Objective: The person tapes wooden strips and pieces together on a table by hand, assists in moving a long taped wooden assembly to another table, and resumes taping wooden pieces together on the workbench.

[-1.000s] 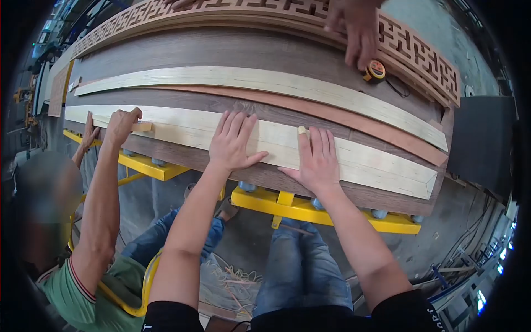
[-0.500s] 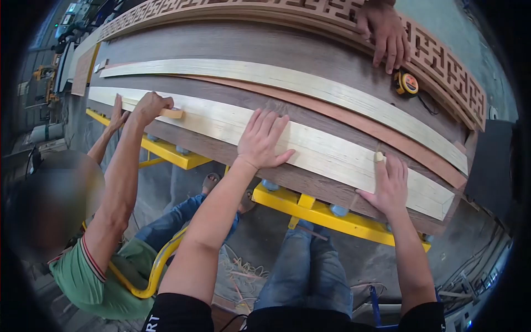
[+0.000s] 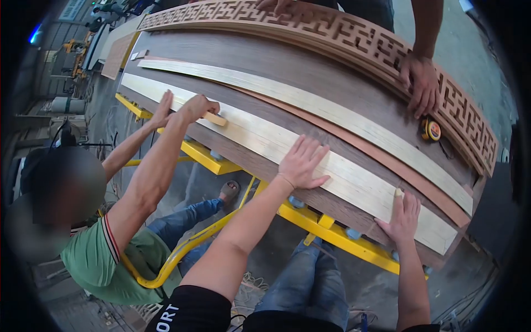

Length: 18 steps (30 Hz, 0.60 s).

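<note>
Board (image 3: 354, 183) beneath left grip (image 3: 301, 165) and right grip (image 3: 405, 219)

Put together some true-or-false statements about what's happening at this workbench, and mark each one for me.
1. The wearer's left hand is pressed flat on the near pale strip. True.
2. The wearer's right hand grips the tape measure. False: its fingers lie on the same strip; the tape measure sits beside another person's hand.
3. The green-shirted person's hand holds a small wooden piece at that strip. True.
4. The table's visible metal frame is red. False: it is yellow.
5. A cut-out lattice panel lies on the table's far side. True.
</note>
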Available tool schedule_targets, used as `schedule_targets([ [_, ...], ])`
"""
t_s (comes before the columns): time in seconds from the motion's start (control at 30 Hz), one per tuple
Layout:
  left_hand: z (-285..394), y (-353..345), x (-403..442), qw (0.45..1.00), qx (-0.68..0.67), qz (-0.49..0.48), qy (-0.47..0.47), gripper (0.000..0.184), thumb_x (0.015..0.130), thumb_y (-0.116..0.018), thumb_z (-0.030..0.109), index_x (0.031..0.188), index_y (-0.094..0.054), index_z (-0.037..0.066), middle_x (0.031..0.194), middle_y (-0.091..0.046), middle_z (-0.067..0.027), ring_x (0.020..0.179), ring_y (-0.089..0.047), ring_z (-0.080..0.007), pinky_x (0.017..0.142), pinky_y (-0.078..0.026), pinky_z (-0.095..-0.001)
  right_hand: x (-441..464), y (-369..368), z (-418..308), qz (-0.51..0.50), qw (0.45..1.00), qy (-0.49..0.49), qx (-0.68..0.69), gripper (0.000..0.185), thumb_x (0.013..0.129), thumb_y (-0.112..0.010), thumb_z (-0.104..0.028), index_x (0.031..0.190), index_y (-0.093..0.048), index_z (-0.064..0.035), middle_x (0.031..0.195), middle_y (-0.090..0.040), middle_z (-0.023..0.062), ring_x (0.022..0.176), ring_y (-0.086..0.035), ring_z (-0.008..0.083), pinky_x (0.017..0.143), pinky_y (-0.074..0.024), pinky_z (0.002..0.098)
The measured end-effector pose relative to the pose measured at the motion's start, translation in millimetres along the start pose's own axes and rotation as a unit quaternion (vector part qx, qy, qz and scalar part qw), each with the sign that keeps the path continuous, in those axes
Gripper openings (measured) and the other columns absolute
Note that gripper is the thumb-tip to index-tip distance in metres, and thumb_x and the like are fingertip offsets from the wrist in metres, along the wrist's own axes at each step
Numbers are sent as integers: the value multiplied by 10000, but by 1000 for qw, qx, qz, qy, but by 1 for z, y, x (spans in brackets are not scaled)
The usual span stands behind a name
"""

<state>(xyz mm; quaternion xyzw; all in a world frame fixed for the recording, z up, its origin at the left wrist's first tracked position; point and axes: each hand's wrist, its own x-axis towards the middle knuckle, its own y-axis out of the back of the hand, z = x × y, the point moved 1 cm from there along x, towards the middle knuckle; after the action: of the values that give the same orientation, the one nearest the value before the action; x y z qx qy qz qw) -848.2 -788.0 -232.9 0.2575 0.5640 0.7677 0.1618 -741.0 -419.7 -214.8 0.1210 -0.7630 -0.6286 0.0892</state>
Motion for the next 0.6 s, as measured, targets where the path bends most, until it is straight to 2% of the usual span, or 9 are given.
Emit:
schedule_targets([
  [0.23,-2,1,1,1000,-17,9,-4,765,790,-669,564,1366,-550,74,1276,-567,-199,1239,-529,-384,1170,-319,-523,-2,-2,0,17,1000,5,-20,995,583,-851,-517,1378,-500,-32,1372,-459,240,1265,-446,442,1087,-339,607],
  [0.37,1,-16,-4,1000,-8,-25,11,740,744,-718,517,1320,-573,76,1232,-577,-213,1181,-543,-412,1107,-383,-544,-6,0,9,-28,999,-29,29,939,576,-844,-519,1334,-546,-52,1351,-463,229,1202,-473,433,1066,-373,577],
  [0.4,3,-21,-4,1000,-8,-6,1,715,734,-728,481,1297,-579,66,1238,-564,-216,1189,-528,-421,1086,-404,-542,-9,-1,17,-3,999,8,33,909,609,-824,-545,1326,-552,-57,1343,-470,230,1197,-478,432,1063,-382,567],
  [0.43,15,-13,4,999,7,-41,5,724,733,-735,455,1316,-571,58,1265,-545,-227,1212,-508,-436,1087,-401,-548,-13,-2,23,1,999,2,39,880,660,-793,-579,1329,-553,-61,1338,-480,230,1214,-477,426,1076,-371,573],
  [0.47,15,-21,2,1000,-2,-24,-2,757,740,-738,435,1354,-545,37,1296,-529,-243,1219,-497,-455,1108,-372,-564,-14,-1,26,-10,999,1,49,864,689,-775,-598,1339,-556,-74,1335,-485,224,1245,-472,415,1101,-348,581],
  [0.53,31,-13,10,999,-18,-23,29,740,771,-736,426,1377,-542,49,1307,-546,-221,1257,-498,-430,1156,-314,-577,-15,6,26,-45,998,-11,53,913,699,-763,-610,1404,-501,-93,1300,-506,213,1272,-469,401,1126,-332,571],
  [0.6,86,-10,27,999,-30,-18,-24,777,768,-735,439,1386,-520,20,1321,-530,-229,1270,-484,-432,1164,-296,-578,-19,8,29,-6,999,1,45,949,685,-775,-595,1427,-474,-85,1298,-510,210,1269,-473,394,1131,-327,553],
])
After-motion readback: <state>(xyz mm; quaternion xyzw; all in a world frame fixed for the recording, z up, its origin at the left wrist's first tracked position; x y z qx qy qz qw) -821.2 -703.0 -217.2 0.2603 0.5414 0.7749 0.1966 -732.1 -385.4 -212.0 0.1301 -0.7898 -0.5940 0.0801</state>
